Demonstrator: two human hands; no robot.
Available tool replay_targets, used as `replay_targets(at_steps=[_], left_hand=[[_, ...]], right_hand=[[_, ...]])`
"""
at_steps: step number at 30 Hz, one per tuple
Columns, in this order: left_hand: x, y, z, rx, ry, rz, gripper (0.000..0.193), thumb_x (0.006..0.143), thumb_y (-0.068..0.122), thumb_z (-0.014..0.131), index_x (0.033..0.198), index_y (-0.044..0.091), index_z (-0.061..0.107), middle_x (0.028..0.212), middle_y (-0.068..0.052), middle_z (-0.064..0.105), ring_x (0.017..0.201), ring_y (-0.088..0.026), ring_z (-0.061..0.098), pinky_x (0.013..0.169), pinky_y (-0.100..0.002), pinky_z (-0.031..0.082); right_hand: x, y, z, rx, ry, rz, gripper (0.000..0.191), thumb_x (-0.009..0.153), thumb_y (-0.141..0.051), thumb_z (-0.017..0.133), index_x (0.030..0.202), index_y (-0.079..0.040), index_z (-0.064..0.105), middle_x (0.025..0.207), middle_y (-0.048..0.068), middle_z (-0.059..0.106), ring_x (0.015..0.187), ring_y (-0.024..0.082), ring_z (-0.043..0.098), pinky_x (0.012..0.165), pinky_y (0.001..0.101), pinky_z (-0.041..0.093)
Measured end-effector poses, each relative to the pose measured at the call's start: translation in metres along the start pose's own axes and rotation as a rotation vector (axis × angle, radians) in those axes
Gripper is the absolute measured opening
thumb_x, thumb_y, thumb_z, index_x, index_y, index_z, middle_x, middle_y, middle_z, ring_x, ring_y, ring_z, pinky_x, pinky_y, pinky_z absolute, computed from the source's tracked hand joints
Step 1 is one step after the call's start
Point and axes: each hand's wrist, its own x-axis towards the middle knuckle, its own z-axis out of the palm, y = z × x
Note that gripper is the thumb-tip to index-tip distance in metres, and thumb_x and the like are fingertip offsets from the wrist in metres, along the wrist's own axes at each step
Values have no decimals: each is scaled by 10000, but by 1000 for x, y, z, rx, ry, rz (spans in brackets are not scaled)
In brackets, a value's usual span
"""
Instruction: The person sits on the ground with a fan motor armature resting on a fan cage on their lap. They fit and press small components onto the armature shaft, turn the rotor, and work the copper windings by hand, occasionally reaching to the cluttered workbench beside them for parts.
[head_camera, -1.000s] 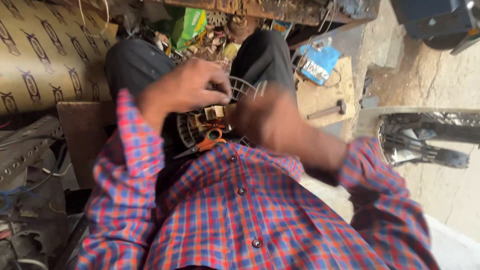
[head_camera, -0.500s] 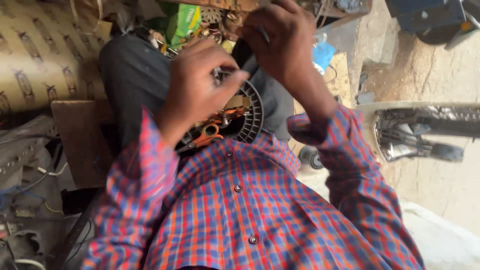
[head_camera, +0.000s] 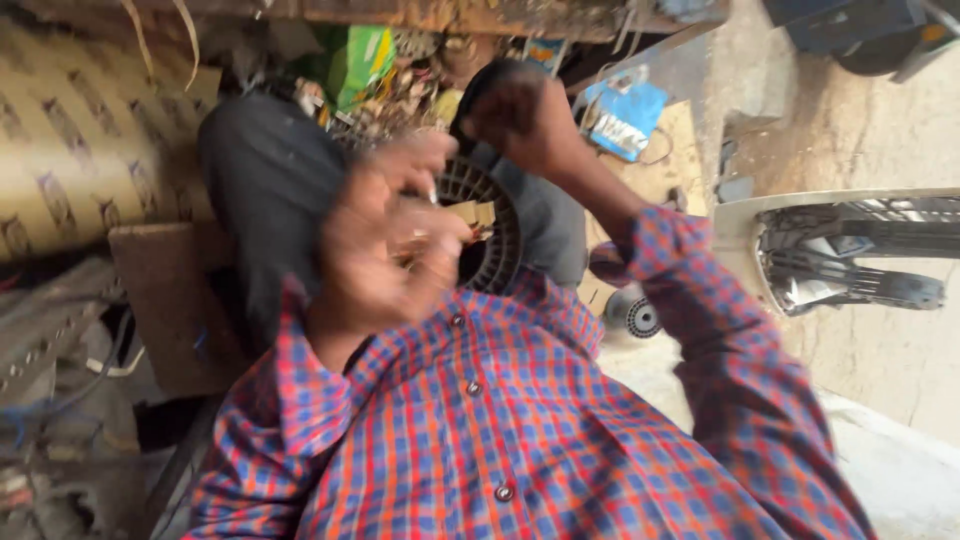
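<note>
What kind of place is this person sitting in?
Probably a small repair workshop. A round slotted motor part rests in the person's lap, another small motor part lies on the floor, and scraps and wires pile up beyond the knees.

Only one view is given, taken from a camera worn on the head and aimed steeply down along the wearer's own body. The checked shirt (head_camera: 520, 440) is seen very near and fills the lower half of the frame. The lap and both hands are caught in the upper middle, close and blurred. Cluttered ground is shown along the top edge, pale floor at the right.
</note>
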Motion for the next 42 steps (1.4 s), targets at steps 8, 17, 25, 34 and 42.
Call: replay_targets(at_steps=[8, 17, 25, 34, 42], left_hand=[[89, -7, -29, 316, -588, -314, 150, 855, 213, 812, 926, 85, 779, 963, -53, 713, 909, -234, 708, 833, -386, 559], [-3, 10, -1, 728, -222, 276, 50, 794, 93, 739, 831, 60, 737, 1226, -124, 671, 1187, -361, 590, 989, -546, 482], [85, -17, -24, 487, -585, -361, 231, 853, 287, 836, 920, 75, 773, 1017, -135, 696, 1002, -332, 693, 876, -474, 545], [3, 22, -3, 822, -265, 171, 381, 873, 172, 735, 1200, -23, 732, 1328, -177, 580, 1192, -408, 645, 1034, -595, 470], [51, -34, -10, 560, -132, -11, 277, 852, 267, 885, 892, 51, 717, 1001, -108, 669, 1009, -301, 663, 902, -444, 543]], right_hand=[[-71, -77, 15, -522, -332, -680, 147, 727, -68, 792, 676, -60, 655, 768, 125, 647, 666, 285, 645, 526, 447, 480], [-24, -18, -2, -88, -159, -22, 84, 853, -90, 808, 896, -49, 749, 788, 129, 695, 712, 300, 674, 643, 354, 510], [-50, -20, 16, -562, 4, -689, 136, 795, -48, 827, 864, -58, 711, 825, 104, 637, 703, 303, 620, 574, 443, 449], [-50, -52, -13, -623, -185, -330, 172, 882, -201, 852, 831, -75, 745, 760, 110, 658, 664, 312, 624, 584, 424, 476], [-10, 10, 11, -543, 98, -432, 59, 883, -113, 765, 941, -119, 765, 914, 58, 726, 774, 259, 677, 638, 410, 497]])
